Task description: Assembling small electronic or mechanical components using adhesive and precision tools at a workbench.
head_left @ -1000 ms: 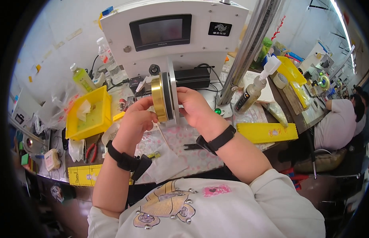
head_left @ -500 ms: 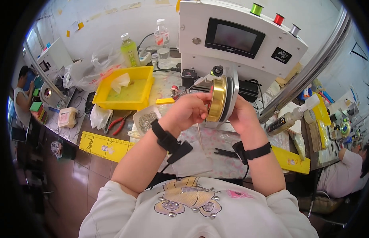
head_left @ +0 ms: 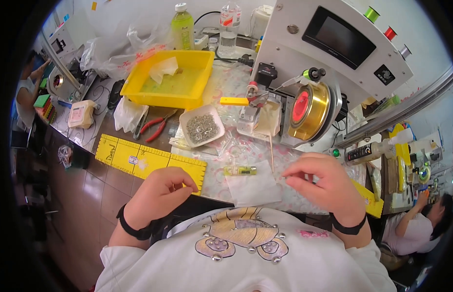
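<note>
My left hand (head_left: 164,191) is above the right part of a yellow ruler-like strip (head_left: 156,160), fingers curled together; anything in them is hidden. My right hand (head_left: 323,181) hovers over the right side of the covered worktop, thumb and forefinger drawn together. A tiny dark spot shows at its fingertips, too small to name. Between the hands lie a yellow-green lighter-shaped tube (head_left: 240,170) and a white sheet (head_left: 255,190). Beyond the right hand, a gold spool (head_left: 314,114) with a red centre sits on the white machine (head_left: 289,53); neither hand touches it.
A square white dish (head_left: 203,127) of small metal pieces stands beside red-handled pliers (head_left: 156,127). Behind are a yellow tray (head_left: 170,100), a green bottle (head_left: 182,29) and a clear bottle (head_left: 230,31). A thin stick (head_left: 271,153) lies near the machine. Other people sit left and right.
Both hands have left the gold spool and drawn back toward my body, moving apart, left hand to the left and right hand to the right. The view has shifted and tilted.
</note>
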Available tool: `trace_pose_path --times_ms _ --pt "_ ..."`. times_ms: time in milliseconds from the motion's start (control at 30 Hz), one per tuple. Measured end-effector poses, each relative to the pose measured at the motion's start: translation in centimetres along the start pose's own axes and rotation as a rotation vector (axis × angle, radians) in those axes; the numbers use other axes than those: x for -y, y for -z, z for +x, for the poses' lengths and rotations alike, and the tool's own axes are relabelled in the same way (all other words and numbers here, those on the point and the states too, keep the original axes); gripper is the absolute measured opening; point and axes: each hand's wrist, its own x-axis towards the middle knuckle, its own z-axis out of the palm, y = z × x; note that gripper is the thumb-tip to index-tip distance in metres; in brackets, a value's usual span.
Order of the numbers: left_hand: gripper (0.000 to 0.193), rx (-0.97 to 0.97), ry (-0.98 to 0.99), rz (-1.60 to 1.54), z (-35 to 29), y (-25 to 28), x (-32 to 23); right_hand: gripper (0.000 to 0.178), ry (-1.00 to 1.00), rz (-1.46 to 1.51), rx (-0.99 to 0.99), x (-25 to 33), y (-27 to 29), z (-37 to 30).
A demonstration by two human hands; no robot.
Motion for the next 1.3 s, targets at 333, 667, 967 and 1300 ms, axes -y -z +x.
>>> trace_pose_path --times_ms 333,667,967,1300 --pt "0.013 -0.039 -0.048 0.153 -3.2 3.0 1.8 0.012 0.275 -0.444 -0.162 -3.6 -13.2 14.5" --pt "0.013 -0.091 -0.151 0.1 -1.6 4.4 1.6 0.009 0.183 -0.387 -0.173 -4.7 -12.9 15.0" --pt "0.01 -0.144 -0.216 0.087 1.3 4.2 -0.6 0.013 0.062 -0.046 -0.328 -3.7 -12.4 14.6" --pt "0.01 -0.132 -0.133 0.116 1.9 3.4 -0.8 0.009 0.084 0.027 -0.475 -4.0 -13.5 15.0"
